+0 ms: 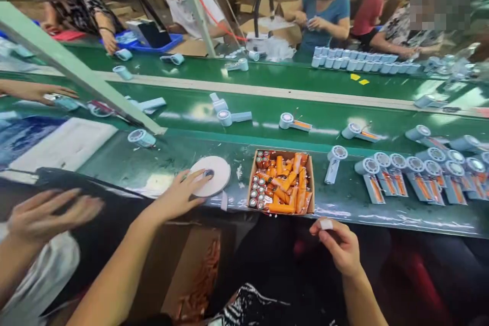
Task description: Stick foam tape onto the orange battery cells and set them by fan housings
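My left hand (179,196) lies with fingers stretched out over the near-left side of a flat white disc (216,175), which looks like a roll of tape. A short pale strip (224,200) sticks out at the disc's lower edge. My right hand (342,247) is closed in front of the bench edge, with a small white piece (326,224) pinched at its fingertips. Between my hands, a cardboard box (311,183) holds orange-wrapped battery cells (284,183), several standing on end at its left side.
Light-blue fan-like units (370,165) crowd the bench on the right; one lone unit (338,153) lies by the box. More ride on the green conveyor (263,107). A slanted post (76,63) crosses the left. A co-worker's hand (53,214) is near my left arm. Others sit opposite.
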The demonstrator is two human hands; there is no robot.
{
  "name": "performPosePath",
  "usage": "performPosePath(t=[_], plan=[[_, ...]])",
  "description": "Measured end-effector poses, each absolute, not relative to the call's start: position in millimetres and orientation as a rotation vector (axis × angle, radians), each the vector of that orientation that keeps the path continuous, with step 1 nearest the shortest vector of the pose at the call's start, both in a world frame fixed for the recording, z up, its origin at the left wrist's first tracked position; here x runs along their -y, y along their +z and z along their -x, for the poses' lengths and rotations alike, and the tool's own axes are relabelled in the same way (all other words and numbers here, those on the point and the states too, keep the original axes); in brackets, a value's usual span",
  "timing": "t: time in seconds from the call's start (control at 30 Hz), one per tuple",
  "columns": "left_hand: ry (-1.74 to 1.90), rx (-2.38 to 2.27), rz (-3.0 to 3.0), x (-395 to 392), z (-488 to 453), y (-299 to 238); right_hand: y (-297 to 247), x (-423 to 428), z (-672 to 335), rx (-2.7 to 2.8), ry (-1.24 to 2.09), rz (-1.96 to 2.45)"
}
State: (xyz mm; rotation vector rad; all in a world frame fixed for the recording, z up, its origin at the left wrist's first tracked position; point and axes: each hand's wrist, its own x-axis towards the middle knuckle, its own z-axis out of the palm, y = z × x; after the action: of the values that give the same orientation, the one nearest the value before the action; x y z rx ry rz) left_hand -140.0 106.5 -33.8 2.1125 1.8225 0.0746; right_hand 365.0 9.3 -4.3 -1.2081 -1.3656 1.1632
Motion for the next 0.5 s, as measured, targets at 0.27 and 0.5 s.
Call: performPosePath(t=[0.27,0.5], plan=[[0.456,-1.811,-2.129,-86,108,-11,35,-14,-289,1.454,1.568,1.046],[1.028,-1.597,-2.386,-56,54,3,27,-17,-224,1.706,1.641,0.995]])
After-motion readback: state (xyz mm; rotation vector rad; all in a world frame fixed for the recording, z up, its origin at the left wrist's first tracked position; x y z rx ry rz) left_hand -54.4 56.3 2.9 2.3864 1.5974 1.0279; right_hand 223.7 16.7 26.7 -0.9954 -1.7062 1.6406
